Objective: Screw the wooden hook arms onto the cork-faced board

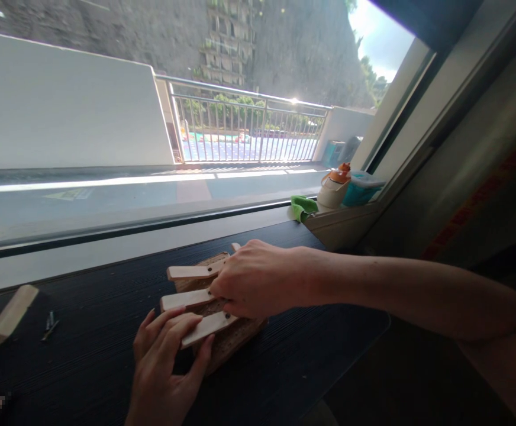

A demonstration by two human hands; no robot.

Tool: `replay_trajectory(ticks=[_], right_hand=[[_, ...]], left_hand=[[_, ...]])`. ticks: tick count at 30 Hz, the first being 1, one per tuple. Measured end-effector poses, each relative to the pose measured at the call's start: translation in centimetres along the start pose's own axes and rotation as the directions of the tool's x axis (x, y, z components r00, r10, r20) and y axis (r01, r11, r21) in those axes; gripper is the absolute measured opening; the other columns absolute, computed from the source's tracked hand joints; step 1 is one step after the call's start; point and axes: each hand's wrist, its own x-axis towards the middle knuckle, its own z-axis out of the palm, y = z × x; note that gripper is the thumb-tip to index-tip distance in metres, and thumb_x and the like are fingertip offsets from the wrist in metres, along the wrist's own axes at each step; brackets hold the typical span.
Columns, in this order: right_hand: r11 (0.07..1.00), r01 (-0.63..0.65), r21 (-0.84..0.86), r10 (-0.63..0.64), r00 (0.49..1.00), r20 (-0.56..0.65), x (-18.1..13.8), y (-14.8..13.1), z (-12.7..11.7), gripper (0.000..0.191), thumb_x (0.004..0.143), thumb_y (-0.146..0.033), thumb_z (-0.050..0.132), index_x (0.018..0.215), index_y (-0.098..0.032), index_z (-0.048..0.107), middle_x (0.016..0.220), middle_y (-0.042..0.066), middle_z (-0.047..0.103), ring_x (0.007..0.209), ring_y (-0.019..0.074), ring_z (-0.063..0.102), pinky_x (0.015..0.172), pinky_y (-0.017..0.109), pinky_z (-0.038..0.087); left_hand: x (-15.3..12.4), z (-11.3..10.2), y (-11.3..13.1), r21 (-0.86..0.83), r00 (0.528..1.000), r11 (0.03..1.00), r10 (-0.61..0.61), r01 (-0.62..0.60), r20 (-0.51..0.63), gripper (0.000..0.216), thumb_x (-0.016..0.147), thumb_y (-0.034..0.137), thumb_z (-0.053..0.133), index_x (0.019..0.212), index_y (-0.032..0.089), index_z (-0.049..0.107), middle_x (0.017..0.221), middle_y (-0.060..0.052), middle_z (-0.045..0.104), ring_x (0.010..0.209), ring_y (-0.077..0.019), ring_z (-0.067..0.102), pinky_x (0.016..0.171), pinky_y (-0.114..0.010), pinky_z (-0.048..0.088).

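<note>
On a dark table lies a rough brown wood block [235,345] with several pale wooden strips across it. Dark screw heads show on the strips. My left hand [169,355] grips the left end of the nearest strip [209,327], thumb on the near side and fingers on the far side. Over the block, my right hand [258,281] is closed, its fingers curled downward by the middle strip [184,300]. Whatever its fingertips hold is hidden. The farthest strip [191,272] runs behind that hand.
At the left lie a loose angled wood piece [7,322] and several screws [50,325]. A green cloth [303,207], a bottle with an orange top [334,186] and a teal container [361,188] sit on the sill by the window. The table's right edge drops away into shadow.
</note>
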Motion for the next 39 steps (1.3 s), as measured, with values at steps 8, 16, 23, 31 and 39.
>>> replay_trajectory(ticks=[8, 16, 23, 31, 39], right_hand=[[1.0, 0.021, -0.012, -0.021, 1.0, 0.006, 0.4, 0.1, 0.5, 0.019, 0.084, -0.02, 0.05, 0.088, -0.012, 0.066, 0.086, 0.01, 0.069, 0.086, 0.0229, 0.063, 0.06, 0.03, 0.038], [0.997, 0.053, -0.047, -0.051, 0.997, 0.051, 1.4, 0.9, 1.5, 0.018, 0.083, -0.012, 0.049, 0.083, -0.013, 0.067, 0.077, 0.009, 0.069, 0.082, 0.0213, 0.064, 0.058, 0.029, 0.039], [0.997, -0.046, -0.057, 0.047, 0.999, 0.0, 1.4, 1.2, 2.8, 0.023, 0.087, -0.025, 0.047, 0.086, -0.014, 0.067, 0.072, 0.011, 0.067, 0.084, 0.0225, 0.064, 0.064, 0.03, 0.044], [0.998, 0.031, -0.055, -0.025, 0.995, 0.1, 1.1, -0.3, 0.3, 0.017, 0.084, -0.01, 0.048, 0.088, -0.014, 0.064, 0.089, 0.008, 0.068, 0.087, 0.0219, 0.063, 0.067, 0.033, 0.045], [1.0, 0.013, -0.001, -0.013, 0.999, 0.048, 2.4, -0.1, 2.3, 0.014, 0.081, -0.016, 0.052, 0.081, -0.013, 0.065, 0.081, 0.01, 0.068, 0.085, 0.0247, 0.064, 0.066, 0.035, 0.047]], left_hand=[[0.3, -0.4, 0.1, 0.017, 1.0, 1.0, -0.015, 0.015, 0.0, 0.031, 0.075, 0.016, 0.066, 0.104, 0.018, 0.054, 0.095, -0.011, 0.064, 0.098, -0.0271, 0.057, 0.096, -0.058, 0.038], [0.0, -0.2, 0.0, 0.019, 1.0, 0.999, 0.027, -0.027, 0.012, 0.03, 0.074, 0.014, 0.067, 0.102, 0.018, 0.056, 0.092, -0.011, 0.066, 0.099, -0.0285, 0.056, 0.095, -0.059, 0.037], [-0.6, 0.1, -0.4, 0.027, 0.999, 0.999, 0.037, -0.036, -0.003, 0.032, 0.073, 0.016, 0.068, 0.103, 0.02, 0.057, 0.093, -0.009, 0.067, 0.1, -0.0275, 0.057, 0.098, -0.056, 0.036], [-0.2, 0.1, -0.3, 0.038, 1.0, 0.999, 0.003, -0.002, -0.019, 0.036, 0.074, 0.017, 0.067, 0.107, 0.018, 0.055, 0.098, -0.01, 0.066, 0.098, -0.0266, 0.059, 0.098, -0.054, 0.038], [-0.2, -0.1, -0.2, 0.035, 1.0, 0.999, 0.003, -0.003, -0.016, 0.03, 0.073, 0.017, 0.067, 0.101, 0.022, 0.058, 0.098, -0.007, 0.066, 0.1, -0.0259, 0.059, 0.099, -0.053, 0.037]])
